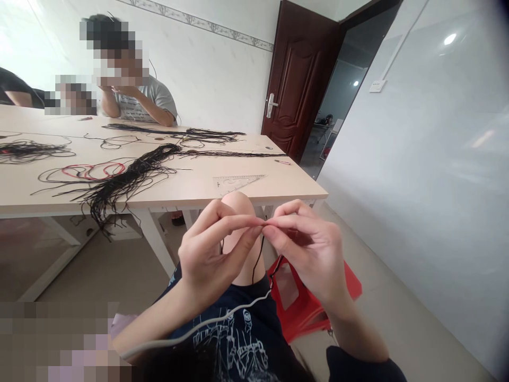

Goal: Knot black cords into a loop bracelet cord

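My left hand (222, 246) and my right hand (312, 246) meet in front of my knee, thumb and forefinger pinched together at the same spot. A thin black cord (258, 261) hangs from between them toward my lap, and more dark cord shows below my right palm. The bit right at the fingertips is mostly covered by the fingers. Beyond my hands, on the table (183, 191), lie a large bundle of black cords (135, 172), its loose ends drooping over the front edge, and a clear set square (236, 183).
A red plastic stool (352, 281) stands below my right arm. A white cable (214, 321) crosses my lap. Red cord (93, 171) and further black strands (210, 134) lie on the table. Across it sits a person (159, 98) with raised hands. A brown door (300, 69) stands open behind.
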Demonstrator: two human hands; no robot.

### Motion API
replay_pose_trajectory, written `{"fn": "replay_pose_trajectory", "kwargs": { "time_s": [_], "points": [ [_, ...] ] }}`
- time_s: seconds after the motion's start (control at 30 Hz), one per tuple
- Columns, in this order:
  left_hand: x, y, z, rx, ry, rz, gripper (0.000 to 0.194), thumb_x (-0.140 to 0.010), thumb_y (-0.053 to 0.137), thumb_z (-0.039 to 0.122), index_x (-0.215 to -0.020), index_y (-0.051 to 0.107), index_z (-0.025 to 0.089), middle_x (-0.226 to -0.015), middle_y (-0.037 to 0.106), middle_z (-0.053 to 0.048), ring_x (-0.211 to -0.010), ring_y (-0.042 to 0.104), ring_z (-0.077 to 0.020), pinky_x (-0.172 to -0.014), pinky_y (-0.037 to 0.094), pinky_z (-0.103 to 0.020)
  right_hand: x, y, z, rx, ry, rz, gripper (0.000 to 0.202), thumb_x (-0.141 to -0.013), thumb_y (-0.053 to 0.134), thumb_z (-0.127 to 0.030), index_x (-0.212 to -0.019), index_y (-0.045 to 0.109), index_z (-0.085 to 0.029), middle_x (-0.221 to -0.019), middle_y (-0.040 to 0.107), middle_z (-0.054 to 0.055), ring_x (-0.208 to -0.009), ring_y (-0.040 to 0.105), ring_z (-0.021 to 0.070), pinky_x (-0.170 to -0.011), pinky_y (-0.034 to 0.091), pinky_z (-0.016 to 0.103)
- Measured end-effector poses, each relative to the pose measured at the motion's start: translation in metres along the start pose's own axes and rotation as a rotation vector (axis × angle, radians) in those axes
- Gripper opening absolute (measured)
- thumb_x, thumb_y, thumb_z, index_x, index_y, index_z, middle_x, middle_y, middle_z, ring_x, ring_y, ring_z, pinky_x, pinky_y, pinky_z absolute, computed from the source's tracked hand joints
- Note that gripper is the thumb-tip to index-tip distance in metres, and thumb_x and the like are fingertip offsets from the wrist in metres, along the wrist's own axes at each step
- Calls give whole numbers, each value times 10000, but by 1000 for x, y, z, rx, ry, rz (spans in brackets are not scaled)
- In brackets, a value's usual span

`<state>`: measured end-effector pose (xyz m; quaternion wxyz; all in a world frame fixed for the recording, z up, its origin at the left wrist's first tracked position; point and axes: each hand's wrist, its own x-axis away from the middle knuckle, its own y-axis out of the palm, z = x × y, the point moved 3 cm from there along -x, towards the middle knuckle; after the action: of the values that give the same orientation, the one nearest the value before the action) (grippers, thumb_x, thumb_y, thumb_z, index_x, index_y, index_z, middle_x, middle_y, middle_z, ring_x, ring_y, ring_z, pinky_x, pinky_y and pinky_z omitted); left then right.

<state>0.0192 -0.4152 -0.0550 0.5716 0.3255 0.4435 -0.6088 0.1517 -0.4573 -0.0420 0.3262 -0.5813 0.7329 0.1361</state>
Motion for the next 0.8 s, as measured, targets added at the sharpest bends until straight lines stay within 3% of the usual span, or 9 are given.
{"fn": "replay_pose_trajectory", "kwargs": {
  "time_s": [0.2, 0.5, 0.6, 0.7, 0.8],
  "points": [
    [-2, 0, 2, -1, -7, 20, 232, -764, 612, 63, -883, 633, 261, -732, 525, 17, -624, 467, -101, -530, 406, -257, 2, 0, 0, 44, -29, -13, 77, -787, 614, -164, -784, 684, -194, -794, 543, -2, -564, 479, 62, -455, 393, 196],
    [-3, -1, 2, -49, -16, 3, 198, -763, 602, 65, -821, 612, 253, -672, 474, 22, -583, 433, -109, -498, 358, -272, 1, 0, 2, 48, -12, -85, 107, -831, 553, -169, -799, 655, -174, -828, 521, -1, -516, 459, 38, -453, 399, 194],
    [-1, -3, 0, -23, -30, 39, 205, -777, 593, 107, -913, 562, 257, -734, 473, 7, -624, 420, -127, -526, 365, -290, 1, -2, 4, 52, -10, -75, 103, -836, 559, -187, -782, 644, -172, -825, 512, -4, -541, 475, 40, -459, 408, 185],
    [0, -2, 1, -23, 44, -24, 161, -783, 592, 162, -914, 535, 234, -764, 424, -9, -671, 403, -145, -543, 376, -296, 1, -3, 6, 64, -7, -56, 96, -848, 555, -212, -802, 632, -179, -857, 516, -3, -592, 509, 47, -502, 440, 182],
    [-1, 2, 2, -182, 107, -100, 41, -780, 606, 167, -800, 596, 202, -753, 347, -6, -667, 385, -133, -534, 384, -275, 0, -3, 6, 95, -24, -21, 96, -866, 529, -208, -841, 619, -186, -895, 519, 0, -623, 527, 51, -540, 463, 187]
  ]
}}
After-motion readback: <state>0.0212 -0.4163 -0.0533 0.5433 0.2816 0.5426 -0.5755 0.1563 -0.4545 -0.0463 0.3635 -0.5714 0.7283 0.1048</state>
